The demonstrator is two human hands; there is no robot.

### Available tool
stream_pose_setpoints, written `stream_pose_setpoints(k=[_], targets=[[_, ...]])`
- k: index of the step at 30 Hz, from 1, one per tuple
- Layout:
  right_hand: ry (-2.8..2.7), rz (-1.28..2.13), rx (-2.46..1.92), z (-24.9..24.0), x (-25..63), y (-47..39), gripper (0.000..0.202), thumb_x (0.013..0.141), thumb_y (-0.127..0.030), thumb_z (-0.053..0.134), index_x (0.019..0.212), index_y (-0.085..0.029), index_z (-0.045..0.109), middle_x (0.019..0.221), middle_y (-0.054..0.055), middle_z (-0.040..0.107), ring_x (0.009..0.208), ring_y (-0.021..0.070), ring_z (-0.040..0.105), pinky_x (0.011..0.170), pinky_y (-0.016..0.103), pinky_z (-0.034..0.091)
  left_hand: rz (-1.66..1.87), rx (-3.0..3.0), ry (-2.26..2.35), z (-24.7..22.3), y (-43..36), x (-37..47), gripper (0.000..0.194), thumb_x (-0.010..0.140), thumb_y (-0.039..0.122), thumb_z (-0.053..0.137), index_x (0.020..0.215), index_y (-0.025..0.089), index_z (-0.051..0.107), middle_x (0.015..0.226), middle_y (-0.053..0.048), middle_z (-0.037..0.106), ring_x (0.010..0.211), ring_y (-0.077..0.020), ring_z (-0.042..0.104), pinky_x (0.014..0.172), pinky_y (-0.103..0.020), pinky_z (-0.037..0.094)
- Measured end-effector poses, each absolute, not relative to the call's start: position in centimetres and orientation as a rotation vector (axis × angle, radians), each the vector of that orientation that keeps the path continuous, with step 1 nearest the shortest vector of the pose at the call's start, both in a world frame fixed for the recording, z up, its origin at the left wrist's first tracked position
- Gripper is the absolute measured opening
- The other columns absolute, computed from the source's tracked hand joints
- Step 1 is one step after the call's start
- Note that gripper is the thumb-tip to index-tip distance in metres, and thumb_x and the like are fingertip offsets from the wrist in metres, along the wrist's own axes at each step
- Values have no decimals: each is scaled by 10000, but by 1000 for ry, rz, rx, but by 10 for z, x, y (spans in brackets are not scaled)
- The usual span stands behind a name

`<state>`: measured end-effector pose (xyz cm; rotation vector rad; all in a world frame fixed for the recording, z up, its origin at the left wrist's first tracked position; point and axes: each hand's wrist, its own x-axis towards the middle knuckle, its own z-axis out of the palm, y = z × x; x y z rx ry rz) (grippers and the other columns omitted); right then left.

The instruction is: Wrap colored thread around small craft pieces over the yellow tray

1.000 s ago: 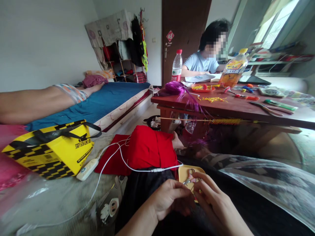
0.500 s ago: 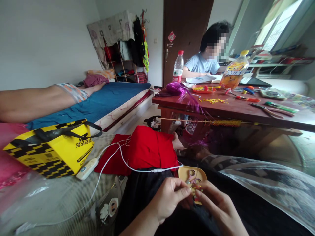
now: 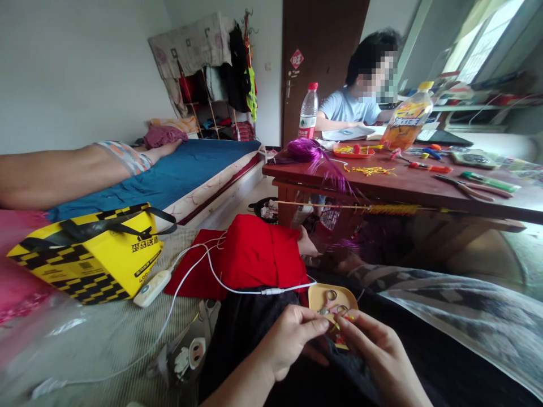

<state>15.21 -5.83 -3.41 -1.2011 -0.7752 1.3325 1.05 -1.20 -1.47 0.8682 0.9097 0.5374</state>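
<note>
Above my black-clothed lap, my left hand pinches a small yellowish piece between thumb and index finger. My right hand faces it from the right, its thumb and index finger closed on a thin yellow piece. The fingertips are close together, and the exact shape of the small pieces is too fine to make out. Just behind the fingers lies a yellow tray holding scissors with pink handles and some small red bits, partly hidden by my hands.
A red-brown table carries purple strands, yellow pieces, pliers and bottles. A person sits behind it. White cable crosses red cloth. A yellow bag stands left; someone's legs lie on the bed.
My hands have shifted slightly, and the right fingertips have drawn a little away from the left ones. The tray's contents show a bit more. The whole view has moved slightly.
</note>
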Motion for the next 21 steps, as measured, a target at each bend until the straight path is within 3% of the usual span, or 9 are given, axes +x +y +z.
stream_pose_setpoints(k=[17,19,21], targets=[[-932,1248,-1239,-42,149,-58,252,692,-399,675,650,-154,640,615,32,636,604,177,596,569,259,490,533,853,928,-20,-12,14,254,541,331,734,620,101,660,560,-4,577,525,-107,501,513,-247,456],[-1013,1108,-1287,-39,153,-61,232,732,-397,634,725,-165,625,654,31,639,610,178,607,553,259,501,564,843,928,-19,-12,14,248,537,324,735,606,101,654,554,-4,582,512,-102,503,518,-245,457],[-1162,756,-1372,-37,160,-65,178,780,-348,585,858,-188,594,746,37,647,653,182,620,551,257,510,582,813,924,-17,-11,14,251,531,321,743,591,98,646,552,-9,587,503,-97,501,517,-239,458]])
